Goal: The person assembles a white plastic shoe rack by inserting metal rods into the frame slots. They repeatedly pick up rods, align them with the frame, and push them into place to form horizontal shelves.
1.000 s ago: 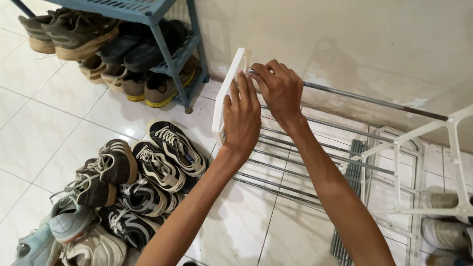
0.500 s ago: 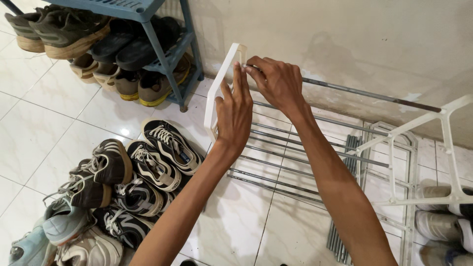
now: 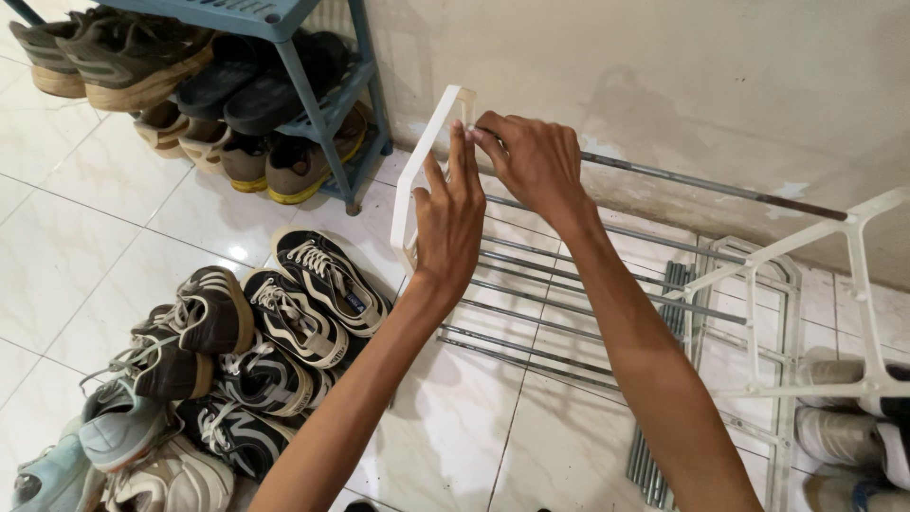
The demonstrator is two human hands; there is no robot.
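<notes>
While pale floor tiles (image 3: 85,237) spread across the lower view, a cream wall (image 3: 664,85) rises behind a half-built shoe rack of grey metal rods (image 3: 559,313) lying just above the floor. At its right end stands 1 white plastic side frame (image 3: 853,284). A blue shoe shelf (image 3: 284,57) full of shoes stands at upper left, and a heap of sneakers (image 3: 218,370) lies on the tiles below it. Both hands meet at the rack's left end, on a second white side frame (image 3: 417,180) held upright. The left hand (image 3: 453,223) lies flat and open against the frame's side, fingers up. The right hand (image 3: 536,161) is closed in a pinch on the end of the top rod (image 3: 701,185), right at the frame's upper corner.
</notes>
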